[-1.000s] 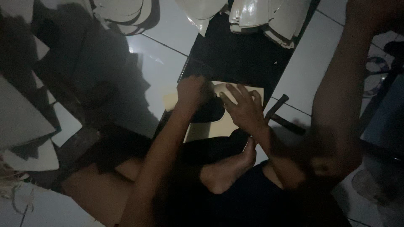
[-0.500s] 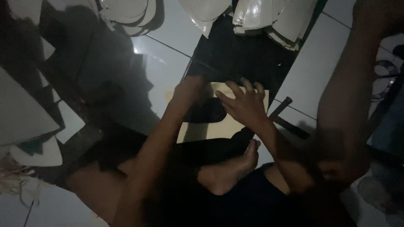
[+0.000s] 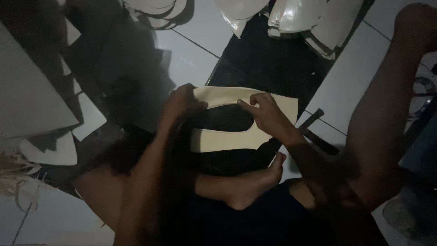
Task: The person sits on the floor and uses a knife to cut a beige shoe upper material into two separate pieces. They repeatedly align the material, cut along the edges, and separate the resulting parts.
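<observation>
The left hand [image 3: 182,104] pinches the left end of a cream cut-out piece [image 3: 236,139] with a dark oval opening, while the right hand [image 3: 268,116] presses flat on its upper edge; it lies on a black sheet [image 3: 273,64] on the white tiled floor [image 3: 191,59]. A bare foot [image 3: 255,182] crowds its lower edge, stacked pale cut pieces [image 3: 309,18] hem the top, leaving bare tile to the left. A dark tool, perhaps a hammer [image 3: 314,125], lies just right, poorly lit.

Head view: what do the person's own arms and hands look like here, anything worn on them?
Both forearms are bare, with no sleeves in view. The left hand and right hand show no gloves; no ring, watch or bracelet can be made out, though the dim light hides fine detail.
</observation>
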